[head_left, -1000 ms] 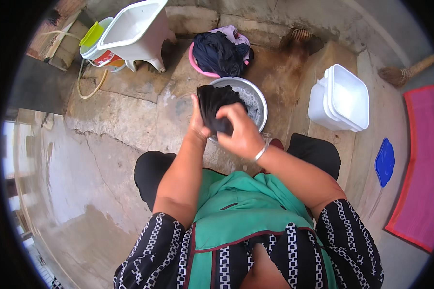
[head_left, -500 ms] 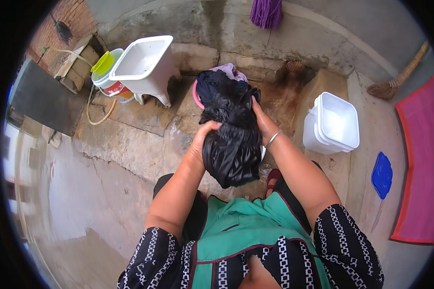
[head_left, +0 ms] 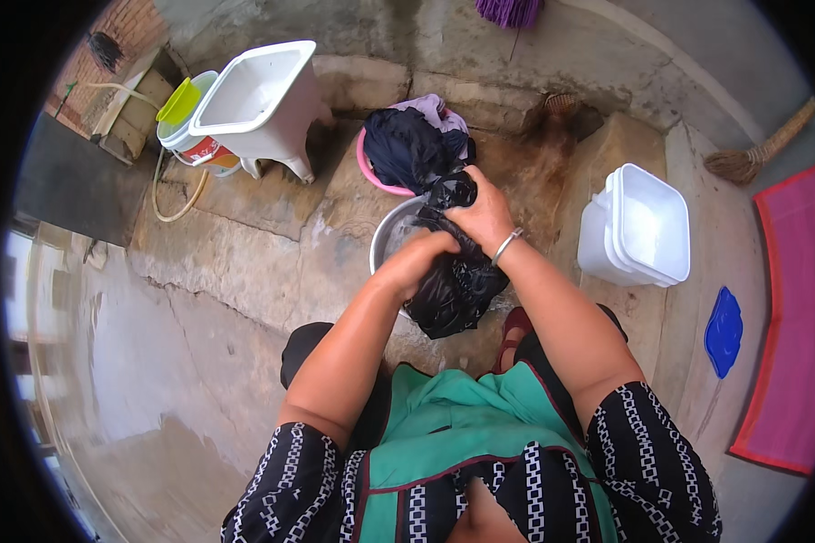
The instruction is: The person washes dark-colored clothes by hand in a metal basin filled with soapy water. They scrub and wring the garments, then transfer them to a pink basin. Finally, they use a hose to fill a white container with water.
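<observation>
The black cloth (head_left: 457, 294) over the basin (head_left: 377, 241) looks wet, wrinkled and glossy, and the basin itself looks like smooth grey metal; just beyond it, a smooth pink plastic tub (head_left: 363, 163) holds matt, crumpled dark clothes (head_left: 407, 149). Right of the basin are a smooth, slightly shiny white plastic bucket (head_left: 598, 231) and, farther out, a rough, matt straw broom (head_left: 743, 165), while to its far left is a smooth white plastic sink (head_left: 276, 127). Nearer than the basin, the apron (head_left: 462, 430) is matt green cloth, and the concrete floor (head_left: 244, 267) to the basin's left is rough and cracked.
</observation>
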